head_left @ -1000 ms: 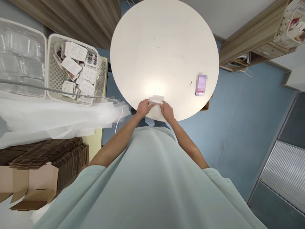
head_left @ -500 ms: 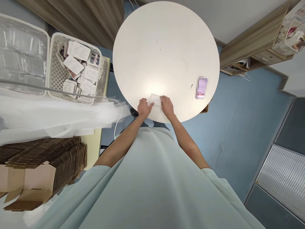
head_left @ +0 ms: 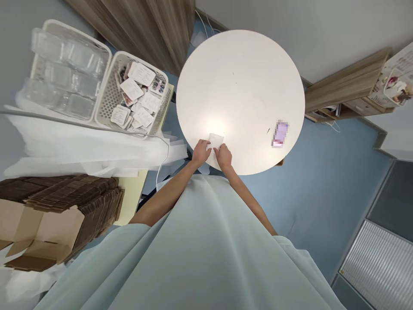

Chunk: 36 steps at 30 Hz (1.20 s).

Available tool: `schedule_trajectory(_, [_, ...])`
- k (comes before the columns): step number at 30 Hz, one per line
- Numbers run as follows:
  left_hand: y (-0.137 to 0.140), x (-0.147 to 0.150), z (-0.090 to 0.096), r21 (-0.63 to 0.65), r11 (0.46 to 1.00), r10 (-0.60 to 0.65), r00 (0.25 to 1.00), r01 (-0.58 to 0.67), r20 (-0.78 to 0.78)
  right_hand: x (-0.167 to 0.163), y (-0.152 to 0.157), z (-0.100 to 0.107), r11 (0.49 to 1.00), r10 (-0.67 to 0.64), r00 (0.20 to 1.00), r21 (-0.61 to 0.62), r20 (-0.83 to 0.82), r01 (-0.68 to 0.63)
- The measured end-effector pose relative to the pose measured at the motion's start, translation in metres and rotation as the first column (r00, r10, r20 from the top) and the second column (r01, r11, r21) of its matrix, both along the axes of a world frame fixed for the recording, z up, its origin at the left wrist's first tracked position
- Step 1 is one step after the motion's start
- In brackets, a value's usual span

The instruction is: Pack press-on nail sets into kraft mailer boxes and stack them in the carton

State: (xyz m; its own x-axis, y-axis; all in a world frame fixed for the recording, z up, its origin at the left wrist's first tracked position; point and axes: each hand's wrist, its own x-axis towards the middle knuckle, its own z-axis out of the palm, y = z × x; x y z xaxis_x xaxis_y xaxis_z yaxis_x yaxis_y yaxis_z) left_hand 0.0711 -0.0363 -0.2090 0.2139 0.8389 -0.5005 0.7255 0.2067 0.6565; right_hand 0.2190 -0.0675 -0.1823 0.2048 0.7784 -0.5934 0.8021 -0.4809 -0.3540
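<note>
- L side of frame: loose white sheets (head_left: 97,148); card basket (head_left: 108,97) just above, upper L.
- Mid-frame: L hand (head_left: 200,153) half-curled, thumb + fingers at L edge of small white piece (head_left: 216,138); can't tell if pinched.
- White piece is btwn hands, on or just over round counter (head_left: 241,86) nr its lower rim.
- R hand (head_left: 223,156) half-curled at piece's lower R edge, grip unclear; vs. a moment ago it's lower, w/ upper R corner uncovered. Handling looks ongoing, piece not set aside.
- R of centre: blurred purple item (head_left: 280,133), well apart, untouched.

The packet (head_left: 215,140) lies nearside on the table (head_left: 240,103).
</note>
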Motion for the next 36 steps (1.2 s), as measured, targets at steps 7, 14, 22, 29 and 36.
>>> schedule_trajectory(7, [0.011, -0.046, 0.009, -0.009, 0.999, -0.039, 0.995, 0.039, -0.09, -0.034, 0.029, 0.006, 0.996, 0.028, 0.994, -0.078, -0.11, -0.036])
schedule_trajectory(14, [0.009, -0.048, 0.034, 0.07, 0.995, 0.076, 0.995, -0.072, -0.063, -0.013, 0.028, 0.023, 0.992, 0.123, 0.974, -0.008, -0.191, -0.127])
schedule_trajectory(22, [-0.034, -0.045, 0.091, 0.129, 0.905, 0.384, 0.909, -0.405, 0.163, 0.029, -0.006, 0.049, 0.993, 0.085, 0.903, 0.116, -0.421, -0.039])
schedule_trajectory(29, [-0.091, -0.05, 0.143, 0.163, 0.776, 0.567, 0.787, -0.61, 0.243, 0.037, -0.006, 0.071, 0.97, 0.235, 0.823, 0.174, -0.518, -0.168])
schedule_trajectory(36, [-0.126, -0.088, 0.164, 0.23, 0.606, 0.684, 0.647, -0.761, 0.338, 0.006, -0.012, 0.117, 0.928, 0.369, 0.741, 0.269, -0.562, -0.258])
